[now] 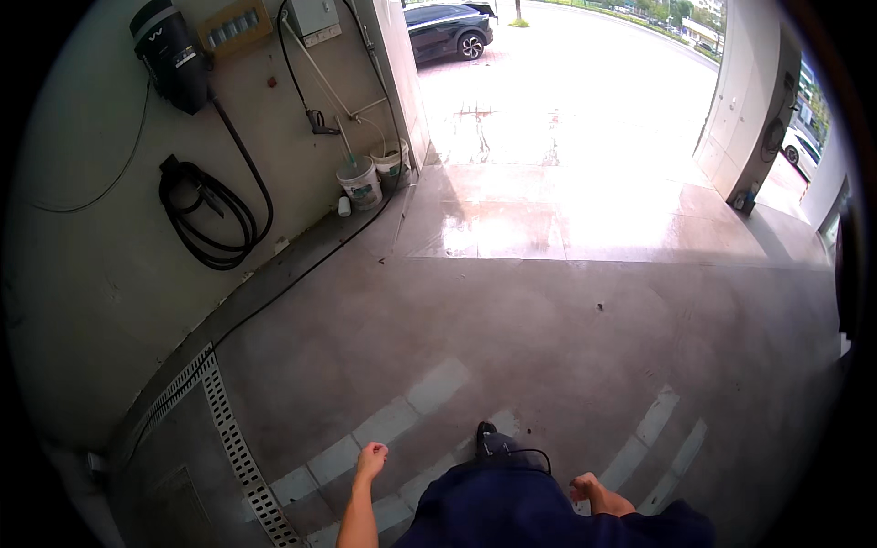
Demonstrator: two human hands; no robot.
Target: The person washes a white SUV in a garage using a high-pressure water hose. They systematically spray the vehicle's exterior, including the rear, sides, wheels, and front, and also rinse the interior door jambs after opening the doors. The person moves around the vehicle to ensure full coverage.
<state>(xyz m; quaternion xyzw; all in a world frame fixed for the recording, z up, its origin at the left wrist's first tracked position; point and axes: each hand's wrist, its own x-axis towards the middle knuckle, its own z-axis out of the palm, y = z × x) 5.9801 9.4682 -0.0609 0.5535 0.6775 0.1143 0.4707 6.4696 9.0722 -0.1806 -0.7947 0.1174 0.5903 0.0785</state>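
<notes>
My left hand (371,458) swings low in front of me, its fingers curled and nothing visible in them. At my right side, my right hand (594,493) is bent inward with its fingers curled too, and I see nothing in it. Both hands are apart from any object, above the grey floor (512,329). Between them are my dark blue shirt (493,507) and one dark shoe (486,426). A thin black cord (539,452) loops out in front of the shirt.
A metal drain grate (228,425) crosses the floor at left. Along the left wall run a black hose (301,274) and two buckets (361,183). Above hang a black vacuum unit (169,55), its coiled hose (215,219) and a spray gun (320,121). A dark car (448,32) stands outside the wide doorway.
</notes>
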